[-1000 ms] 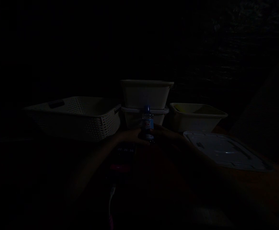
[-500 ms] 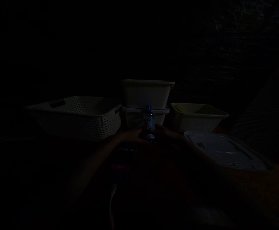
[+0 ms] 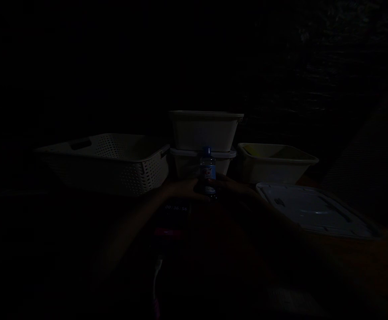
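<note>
A clear bottle [image 3: 208, 171] with a blue cap and a blue label stands upright near the middle of the dark view. My left hand [image 3: 191, 189] is closed about its lower left side. From the right, my right hand [image 3: 227, 183] has its fingers on the label side. Both hands hold the bottle between them, though deep shadow hides much of the fingers. Close below my left hand lies a phone [image 3: 172, 220] with timer digits lit on its screen. A pale cable [image 3: 156, 271] runs from the phone's near end.
Behind the bottle, a white tub [image 3: 205, 131] is stacked on a lidded tub [image 3: 183, 164]. A perforated white basket [image 3: 103, 175] stands left. On the right are another white tub [image 3: 274, 169] with something yellowish inside and a flat lid [image 3: 314, 211]. The surroundings are very dark.
Almost nothing differs. The fingers of my right hand have shifted slightly on the bottle, which stays upright in the same place.
</note>
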{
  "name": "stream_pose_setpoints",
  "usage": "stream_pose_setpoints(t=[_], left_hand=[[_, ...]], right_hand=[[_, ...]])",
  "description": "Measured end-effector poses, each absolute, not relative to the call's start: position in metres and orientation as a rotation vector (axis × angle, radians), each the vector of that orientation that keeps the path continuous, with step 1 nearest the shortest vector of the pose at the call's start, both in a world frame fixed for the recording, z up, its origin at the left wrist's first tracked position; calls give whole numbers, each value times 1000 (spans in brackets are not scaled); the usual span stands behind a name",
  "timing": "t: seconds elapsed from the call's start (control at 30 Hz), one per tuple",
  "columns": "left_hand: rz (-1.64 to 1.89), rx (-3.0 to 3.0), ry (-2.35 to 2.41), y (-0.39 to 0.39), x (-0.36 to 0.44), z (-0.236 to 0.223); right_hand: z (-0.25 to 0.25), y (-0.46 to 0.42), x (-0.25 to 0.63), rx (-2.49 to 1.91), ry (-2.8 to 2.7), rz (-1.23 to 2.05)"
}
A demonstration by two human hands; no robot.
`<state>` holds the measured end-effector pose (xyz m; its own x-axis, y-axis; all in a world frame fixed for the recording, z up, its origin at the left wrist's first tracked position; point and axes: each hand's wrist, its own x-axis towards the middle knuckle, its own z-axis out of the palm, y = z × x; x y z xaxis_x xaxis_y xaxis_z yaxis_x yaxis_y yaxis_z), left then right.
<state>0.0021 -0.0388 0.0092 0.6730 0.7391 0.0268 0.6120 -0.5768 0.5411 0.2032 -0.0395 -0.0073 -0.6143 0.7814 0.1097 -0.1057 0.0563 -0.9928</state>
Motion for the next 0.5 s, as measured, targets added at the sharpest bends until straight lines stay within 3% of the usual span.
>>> stream_pose_setpoints(t=[0.5], left_hand=[[329,2398,1107,-38,0,8]], right_hand=[[-6,-42,201,-706,-1614,1647]])
